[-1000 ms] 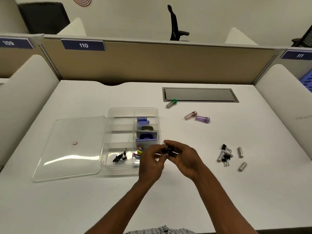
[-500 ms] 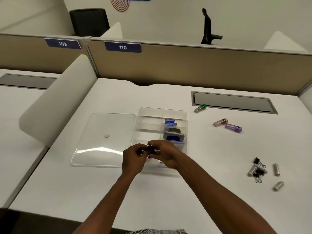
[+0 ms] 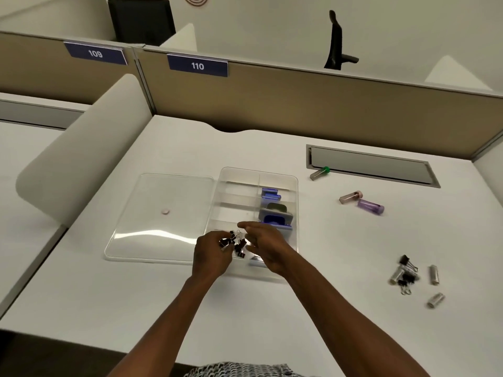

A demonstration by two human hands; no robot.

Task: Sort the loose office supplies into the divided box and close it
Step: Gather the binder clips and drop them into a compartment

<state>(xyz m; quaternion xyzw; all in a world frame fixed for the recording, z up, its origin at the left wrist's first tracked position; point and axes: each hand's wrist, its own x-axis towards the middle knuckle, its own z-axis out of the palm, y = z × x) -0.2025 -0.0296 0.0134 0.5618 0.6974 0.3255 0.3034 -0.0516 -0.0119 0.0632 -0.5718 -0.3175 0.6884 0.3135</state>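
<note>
Hands (image 3: pixel 239 248) | left pinches binder clips (image 3: pixel 235 244) | right fingers spread | box (image 3: pixel 295 202) front hidden

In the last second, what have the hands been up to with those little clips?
Both hands carried a black binder clip leftward over the divided box near-left compartment. The left hand now pinches it; the right hand has let go and opened. The lid and the loose supplies on the desk stayed put.

On the desk (image 3: pixel 272 317) are one clear box (image 3: pixel 295 186), one flat lid (image 3: pixel 152 213), three coloured tubes (image 3: pixel 370 206), three silver tubes (image 3: pixel 434 274), and a few loose black clips (image 3: pixel 407 277); exact number unclear.
</note>
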